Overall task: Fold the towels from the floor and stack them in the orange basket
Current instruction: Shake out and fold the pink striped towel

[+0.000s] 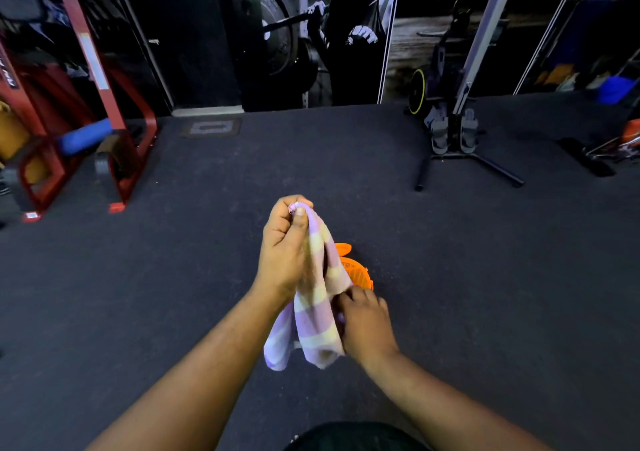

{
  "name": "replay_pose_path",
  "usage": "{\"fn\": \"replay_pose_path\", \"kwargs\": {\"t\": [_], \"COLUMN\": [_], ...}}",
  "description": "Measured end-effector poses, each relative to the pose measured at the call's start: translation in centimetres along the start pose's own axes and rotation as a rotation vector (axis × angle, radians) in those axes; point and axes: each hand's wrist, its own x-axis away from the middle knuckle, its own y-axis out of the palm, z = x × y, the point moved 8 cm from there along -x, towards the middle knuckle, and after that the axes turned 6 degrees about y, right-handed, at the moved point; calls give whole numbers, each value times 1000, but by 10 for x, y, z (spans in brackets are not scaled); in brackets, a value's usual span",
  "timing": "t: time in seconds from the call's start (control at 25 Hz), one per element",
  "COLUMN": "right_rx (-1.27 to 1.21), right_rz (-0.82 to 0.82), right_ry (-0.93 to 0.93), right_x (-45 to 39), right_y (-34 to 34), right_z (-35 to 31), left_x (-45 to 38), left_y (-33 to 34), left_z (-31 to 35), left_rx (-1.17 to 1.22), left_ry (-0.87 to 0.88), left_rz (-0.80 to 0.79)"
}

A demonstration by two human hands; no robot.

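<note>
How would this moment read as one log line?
left hand: pinches towel corner | right hand: grips towel edge | orange basket: behind, on floor

I see a towel checked in lilac and pale yellow, an orange basket, dark grey floor, and a red frame far left.

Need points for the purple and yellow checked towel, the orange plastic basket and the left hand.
purple and yellow checked towel point(317, 326), head view, on the hanging cloth's middle.
orange plastic basket point(356, 272), head view, on its visible mesh wall beside the towel.
left hand point(284, 246), head view, on the back of the hand.
</note>
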Motion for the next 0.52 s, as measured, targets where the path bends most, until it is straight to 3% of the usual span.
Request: {"fn": "replay_pose_path", "kwargs": {"t": [0.04,0.12,0.16,0.24,0.36,0.52], "right_rx": [-125,-309,-286,77,448,346], "right_rz": [21,-154,-246,-231,-180,-46], "right_ry": [-138,-332,-393,-486,-413,-357], "right_x": [-1,-1,1,-1,-9,-20], "right_y": [-7,-1,9,38,45,-4], "right_z": [-16,-39,-44,-33,10,31], "left_x": [0,1,1,-3,-12,-14], "left_y": [-2,-1,-1,-7,-38,-106], "left_z": [1,-1,-2,-3,-19,-63], "left_rx": [0,1,4,39,50,89], "left_ry": [0,-8,-8,2,3,-87], "left_rz": [5,-1,-9,-11,52,289]}}
